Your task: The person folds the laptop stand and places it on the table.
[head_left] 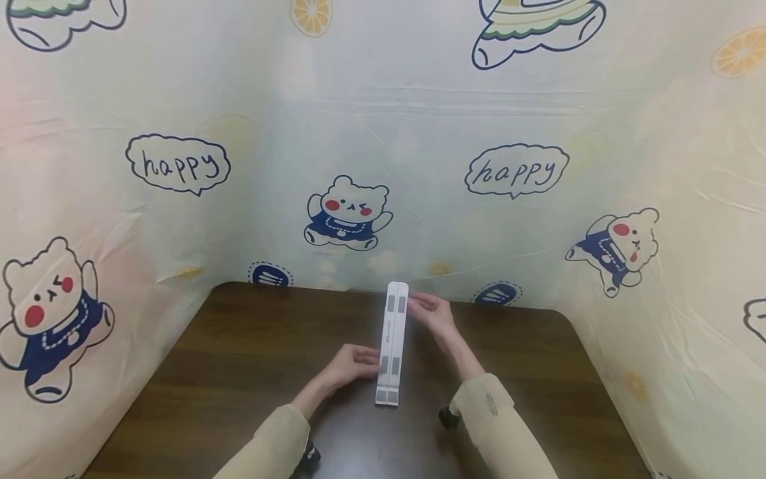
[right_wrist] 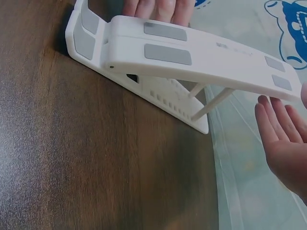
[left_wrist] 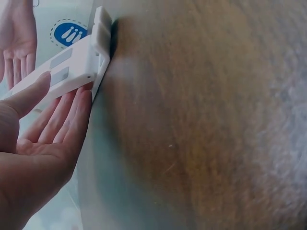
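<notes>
A white folding laptop stand (head_left: 392, 342) with grey pads stands on the table, its two long arms side by side. Seen from the right wrist, the upper arms slope up from the hinge, propped by thin struts (right_wrist: 213, 103) over a slotted base (right_wrist: 168, 98). My left hand (head_left: 350, 364) is at the stand's left side near the hinge end, fingers nearly straight and fingertips right at its edge. At the raised far end, on the right side, is my right hand (head_left: 435, 314). Its extended fingers (right_wrist: 276, 122) reach the lower edge of the arm, palm turned up.
The dark wooden table (head_left: 239, 346) runs back to a pale patterned cloth (head_left: 419, 133) that hangs behind it and along both sides. Black wrist straps (head_left: 449, 418) show at the cuffs of the light sleeves (head_left: 493, 412).
</notes>
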Demonstrator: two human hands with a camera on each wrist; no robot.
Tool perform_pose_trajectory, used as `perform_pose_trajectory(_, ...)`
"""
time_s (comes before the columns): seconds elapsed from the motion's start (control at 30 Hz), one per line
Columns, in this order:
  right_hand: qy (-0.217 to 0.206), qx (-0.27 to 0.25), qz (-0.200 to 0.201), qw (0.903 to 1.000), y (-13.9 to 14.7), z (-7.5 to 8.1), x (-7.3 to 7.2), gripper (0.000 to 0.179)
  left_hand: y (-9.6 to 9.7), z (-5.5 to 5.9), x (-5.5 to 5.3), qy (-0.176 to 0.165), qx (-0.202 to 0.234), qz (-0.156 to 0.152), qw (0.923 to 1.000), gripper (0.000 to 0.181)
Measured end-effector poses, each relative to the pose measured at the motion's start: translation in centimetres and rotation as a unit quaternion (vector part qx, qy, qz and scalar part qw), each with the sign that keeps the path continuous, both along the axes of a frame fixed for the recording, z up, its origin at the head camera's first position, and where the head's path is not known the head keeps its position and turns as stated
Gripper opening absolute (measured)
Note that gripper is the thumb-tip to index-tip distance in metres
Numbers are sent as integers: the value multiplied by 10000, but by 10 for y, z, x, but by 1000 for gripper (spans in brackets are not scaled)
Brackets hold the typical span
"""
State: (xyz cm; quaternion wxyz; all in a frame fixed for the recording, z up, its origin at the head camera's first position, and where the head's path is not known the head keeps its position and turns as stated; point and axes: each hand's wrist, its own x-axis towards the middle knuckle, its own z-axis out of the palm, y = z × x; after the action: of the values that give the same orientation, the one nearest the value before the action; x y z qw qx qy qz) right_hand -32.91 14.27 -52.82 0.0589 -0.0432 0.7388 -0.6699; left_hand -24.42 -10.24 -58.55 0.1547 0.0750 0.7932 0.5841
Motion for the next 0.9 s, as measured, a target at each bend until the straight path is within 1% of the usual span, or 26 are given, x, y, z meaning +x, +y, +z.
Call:
perform_pose_trajectory(0.07, -8, 29, -40, 10000, -3, 1, -1, 45, 1, -2, 1, -16, 9, -22, 10000, 50)
perform_pose_trajectory(0.27, -82, -54, -129, 9999, -8, 4, -4, 43, 5, -6, 2, -18, 247, -45, 9997, 51)
perform_pose_trajectory(0.4, -150, -85, -162, 9997, -10, 5, -5, 40, 7, -9, 3, 1, 269, -33, 9996, 49)
perform_pose_trajectory(0.53, -238, -96, -223, 9994, -12, 3, -7, 38, 9, -10, 3, 76, 195, 46, 9998, 44)
perform_pose_trajectory(0.8, -200, 80, -344, 9992, -16, -1, -9, 35, 14, -13, 3, 348, -88, 339, 9988, 33)
perform_pose_trajectory(0.9, -173, 67, -390, 9991, -17, -2, -10, 34, 15, -14, 2, 434, -183, 382, 9982, 31)
